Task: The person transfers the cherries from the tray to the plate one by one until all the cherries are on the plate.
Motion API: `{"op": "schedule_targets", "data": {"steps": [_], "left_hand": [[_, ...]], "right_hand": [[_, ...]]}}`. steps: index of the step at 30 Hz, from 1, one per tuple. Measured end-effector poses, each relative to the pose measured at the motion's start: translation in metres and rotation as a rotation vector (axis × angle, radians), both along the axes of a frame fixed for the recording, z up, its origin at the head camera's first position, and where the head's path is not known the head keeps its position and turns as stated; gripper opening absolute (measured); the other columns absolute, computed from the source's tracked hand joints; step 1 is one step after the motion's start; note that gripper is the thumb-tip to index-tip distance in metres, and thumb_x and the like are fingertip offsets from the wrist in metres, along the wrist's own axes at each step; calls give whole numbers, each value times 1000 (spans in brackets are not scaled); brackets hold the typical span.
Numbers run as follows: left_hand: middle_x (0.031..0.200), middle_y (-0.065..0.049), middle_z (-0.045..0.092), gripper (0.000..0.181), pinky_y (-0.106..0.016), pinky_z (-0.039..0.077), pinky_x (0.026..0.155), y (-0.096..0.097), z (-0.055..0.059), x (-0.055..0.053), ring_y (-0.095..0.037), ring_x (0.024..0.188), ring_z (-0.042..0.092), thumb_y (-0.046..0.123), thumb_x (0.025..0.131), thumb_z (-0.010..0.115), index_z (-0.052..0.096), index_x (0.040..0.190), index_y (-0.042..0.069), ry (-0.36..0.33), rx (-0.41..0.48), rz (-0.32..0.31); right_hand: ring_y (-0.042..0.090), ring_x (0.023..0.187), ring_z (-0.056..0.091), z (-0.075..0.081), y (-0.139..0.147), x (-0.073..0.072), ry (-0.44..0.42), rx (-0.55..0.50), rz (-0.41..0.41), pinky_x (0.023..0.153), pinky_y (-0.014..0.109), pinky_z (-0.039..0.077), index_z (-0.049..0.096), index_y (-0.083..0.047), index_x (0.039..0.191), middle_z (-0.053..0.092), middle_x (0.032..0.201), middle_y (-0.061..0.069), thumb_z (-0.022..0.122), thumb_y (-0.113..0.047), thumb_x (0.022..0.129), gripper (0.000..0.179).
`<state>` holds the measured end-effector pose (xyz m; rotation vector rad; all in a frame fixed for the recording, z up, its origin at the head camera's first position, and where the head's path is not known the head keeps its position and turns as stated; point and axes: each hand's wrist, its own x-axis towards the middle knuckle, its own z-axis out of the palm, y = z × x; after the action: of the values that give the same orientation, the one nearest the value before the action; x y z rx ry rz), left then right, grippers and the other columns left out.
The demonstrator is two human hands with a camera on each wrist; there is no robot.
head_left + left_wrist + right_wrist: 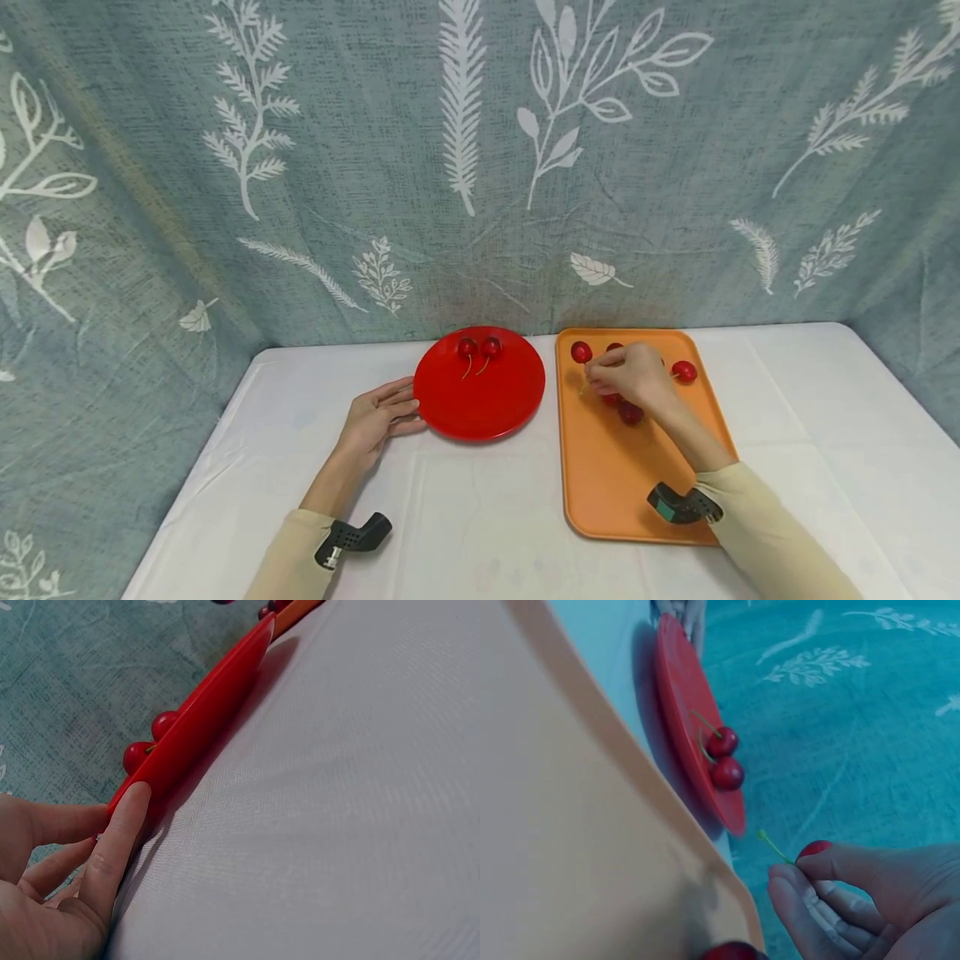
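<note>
With thumb and fingertips my right hand [630, 377] pinches a cherry [814, 847] where its green stem begins; the fingers cover part of the fruit. The hand is over the back left part of an orange tray [607, 492]. Several more cherries [684, 372] lie in the tray around and under the hand, some partly hidden by it. My left hand [372, 419] touches the left rim of a red plate [480, 408] with fairly straight, spread fingers. Two cherries with stems, a left one [467, 347] and a right one [491, 347], sit side by side near the plate's back edge.
A white cloth [465, 517] covers the table, with plate and tray standing next to each other, a narrow gap between them. Behind the table hangs a blue-green curtain [360, 167] with white leaf prints. Each wrist wears a black camera mount [352, 537].
</note>
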<state>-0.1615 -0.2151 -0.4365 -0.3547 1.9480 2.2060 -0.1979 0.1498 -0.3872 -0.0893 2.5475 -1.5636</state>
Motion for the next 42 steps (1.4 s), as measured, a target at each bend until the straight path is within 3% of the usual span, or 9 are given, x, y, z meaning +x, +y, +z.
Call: {"op": "schedule_targets", "data": {"steps": [14,25,33,42], "left_hand": [[137,-25,53,51,-32,60,77,-2,0,2,-14,86,71,-8,94,55,41,144,-7,10,7,1],[136,-25,54,51,-31,60,77,-1,1,3,-14,85,71,-8,94,54,40,144,-8,12,9,-4],[135,-24,54,51,-32,60,77,0,2,1,-14,84,71,-8,94,54,41,144,-7,-2,14,3],[133,-24,55,50,-33,60,77,1,-1,-1,-14,86,71,-8,94,55,42,143,-7,7,-2,0]], "right_hand": [[25,74,73,-22,-62,-25,-36,-115,12,66,31,62,72,13,98,72,86,23,68,-3,90,19],[26,66,73,-27,-100,-31,-26,-121,-67,59,29,61,72,15,90,71,77,23,67,2,86,15],[21,60,71,-29,-116,-35,77,87,-98,55,23,59,76,9,83,72,71,16,66,1,86,13],[20,59,71,-29,-119,-38,67,94,-104,54,22,59,76,8,83,72,70,15,67,-1,87,14]]}}
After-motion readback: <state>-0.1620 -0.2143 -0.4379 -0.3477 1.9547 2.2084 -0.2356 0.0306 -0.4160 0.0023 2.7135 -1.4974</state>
